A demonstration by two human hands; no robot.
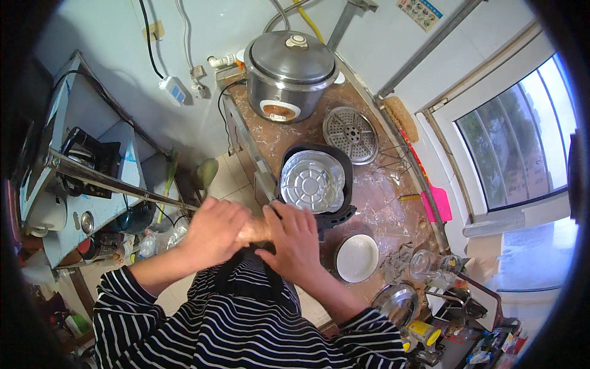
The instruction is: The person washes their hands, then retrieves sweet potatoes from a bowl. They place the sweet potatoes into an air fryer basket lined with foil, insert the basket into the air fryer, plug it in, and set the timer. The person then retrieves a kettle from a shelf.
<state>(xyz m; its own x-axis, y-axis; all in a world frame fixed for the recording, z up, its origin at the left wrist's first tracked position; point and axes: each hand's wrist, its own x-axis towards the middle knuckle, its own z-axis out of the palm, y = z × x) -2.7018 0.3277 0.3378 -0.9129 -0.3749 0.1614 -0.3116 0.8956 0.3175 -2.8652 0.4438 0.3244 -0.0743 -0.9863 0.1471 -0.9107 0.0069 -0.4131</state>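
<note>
Both hands are held out before my waist, left of the counter edge. My left hand point(219, 227) is curled around one end of a pale tan, roughly cylindrical item point(254, 230). At its other end is my right hand point(293, 237), with the fingers over it and the thumb lower down. The item is blurred and mostly covered, so its kind cannot be told. Just beyond my right hand, a black air fryer basket point(349, 173) stands on the counter. Inside it sits a round aluminium foil tray point(309, 182) with a ribbed bottom.
A large metal electric rice cooker point(290, 69) stands at the counter's far end. Near it lies a perforated steamer plate point(352, 134). A white round dish point(357, 258) is nearer me, by glass jars point(426, 264). On the left is a shelf unit point(106, 180); a window point(511, 133) is right.
</note>
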